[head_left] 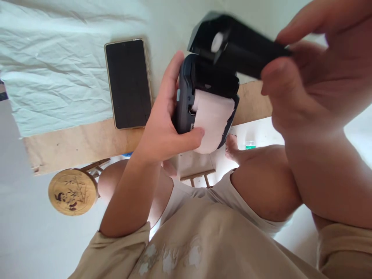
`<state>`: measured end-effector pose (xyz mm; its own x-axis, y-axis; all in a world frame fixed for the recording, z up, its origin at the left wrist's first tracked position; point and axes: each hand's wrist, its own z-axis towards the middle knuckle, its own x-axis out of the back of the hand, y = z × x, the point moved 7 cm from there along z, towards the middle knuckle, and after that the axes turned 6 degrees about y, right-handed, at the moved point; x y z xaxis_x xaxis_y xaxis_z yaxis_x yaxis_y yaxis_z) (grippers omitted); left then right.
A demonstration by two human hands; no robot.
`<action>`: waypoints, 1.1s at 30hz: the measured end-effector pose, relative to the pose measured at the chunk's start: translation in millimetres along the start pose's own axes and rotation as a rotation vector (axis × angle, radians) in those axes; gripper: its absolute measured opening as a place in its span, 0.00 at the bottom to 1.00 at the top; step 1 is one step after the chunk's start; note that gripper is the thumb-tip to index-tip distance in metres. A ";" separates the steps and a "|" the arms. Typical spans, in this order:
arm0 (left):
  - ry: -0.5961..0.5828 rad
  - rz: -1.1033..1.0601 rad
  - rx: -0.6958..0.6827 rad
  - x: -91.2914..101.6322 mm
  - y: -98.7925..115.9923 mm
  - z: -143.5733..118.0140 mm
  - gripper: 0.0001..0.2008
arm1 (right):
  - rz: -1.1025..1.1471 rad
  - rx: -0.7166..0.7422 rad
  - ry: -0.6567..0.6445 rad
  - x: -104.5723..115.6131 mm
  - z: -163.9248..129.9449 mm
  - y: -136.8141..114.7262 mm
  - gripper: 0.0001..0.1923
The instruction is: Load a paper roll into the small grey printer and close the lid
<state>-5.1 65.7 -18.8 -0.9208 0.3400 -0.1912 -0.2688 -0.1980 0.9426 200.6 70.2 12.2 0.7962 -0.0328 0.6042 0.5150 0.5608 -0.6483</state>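
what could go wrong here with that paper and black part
The left hand has its thumb on the white paper, which might crease or tear if tugged. The black part in the right hand overlaps the device in view and could knock it. The device's lower end shows past the table edge, so a slip might drop it to the floor.

Left hand (162, 130) curled, right hand (315, 77) pinched

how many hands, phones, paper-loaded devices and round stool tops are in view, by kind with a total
Hands: 2 (left hand, right hand)
Phone: 1
Device with paper: 1
Round stool top: 1
Total: 5
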 end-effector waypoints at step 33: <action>0.159 -0.133 0.117 -1.0 -0.7 2.4 0.25 | 0.362 -0.314 -0.191 -51.2 11.5 -21.9 0.38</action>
<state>-3.3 67.7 -18.7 -0.9149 0.2053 -0.3475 -0.3644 -0.0498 0.9299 144.9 69.1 0.9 0.8839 0.2854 0.3704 0.3114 0.2316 -0.9216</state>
